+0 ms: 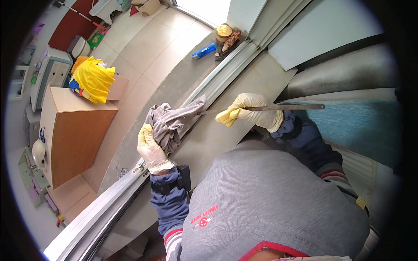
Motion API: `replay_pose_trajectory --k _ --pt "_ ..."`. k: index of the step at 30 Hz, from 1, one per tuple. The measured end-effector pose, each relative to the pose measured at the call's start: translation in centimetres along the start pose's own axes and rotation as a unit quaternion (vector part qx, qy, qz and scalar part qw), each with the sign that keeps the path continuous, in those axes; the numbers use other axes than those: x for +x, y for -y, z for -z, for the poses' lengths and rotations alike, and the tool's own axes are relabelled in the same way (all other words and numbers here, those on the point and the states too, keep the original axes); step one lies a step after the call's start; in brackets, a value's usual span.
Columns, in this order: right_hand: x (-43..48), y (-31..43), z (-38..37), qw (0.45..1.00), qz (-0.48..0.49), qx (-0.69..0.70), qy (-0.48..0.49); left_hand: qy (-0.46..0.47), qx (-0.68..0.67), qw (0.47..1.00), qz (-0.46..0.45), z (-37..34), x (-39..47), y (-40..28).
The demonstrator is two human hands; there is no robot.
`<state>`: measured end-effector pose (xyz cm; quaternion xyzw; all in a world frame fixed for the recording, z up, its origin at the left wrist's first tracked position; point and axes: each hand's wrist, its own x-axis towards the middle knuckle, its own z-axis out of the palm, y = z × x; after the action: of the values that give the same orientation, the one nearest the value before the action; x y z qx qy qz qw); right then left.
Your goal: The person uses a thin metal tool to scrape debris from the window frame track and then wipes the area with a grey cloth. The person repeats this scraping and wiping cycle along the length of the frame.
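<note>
My left hand (152,148), in a pale rubber glove, grips a crumpled grey cloth (167,122). The cloth lies across the metal sliding track (215,80) of a window sill. My right hand (249,112), also gloved, is shut around a long, thin, flat tool (297,107). Its wider end sticks out past my right wrist. The narrow end of the tool reaches the cloth's right side; whether its tip is inside the fabric or merely against it I cannot tell. Under my right hand is the pale sill slab (209,133).
On the grey ledge (173,84) beyond the track are a blue tube (204,51), a gold-lidded jar (223,32) and a multicoloured cob-like object (232,40). A wooden cabinet (76,140) holding a yellow cloth (94,80) stands left. Silvery padding (346,76) lies right.
</note>
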<state>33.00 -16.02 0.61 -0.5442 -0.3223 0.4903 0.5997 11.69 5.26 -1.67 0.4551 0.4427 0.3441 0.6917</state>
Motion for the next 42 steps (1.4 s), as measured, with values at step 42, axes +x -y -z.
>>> replay_pose_trajectory --k 42 --pt "2.4 -3.0 -0.9 0.992 -0.060 0.107 -0.040 0.013 0.012 0.999 0.041 0.7 -0.4 1.3"
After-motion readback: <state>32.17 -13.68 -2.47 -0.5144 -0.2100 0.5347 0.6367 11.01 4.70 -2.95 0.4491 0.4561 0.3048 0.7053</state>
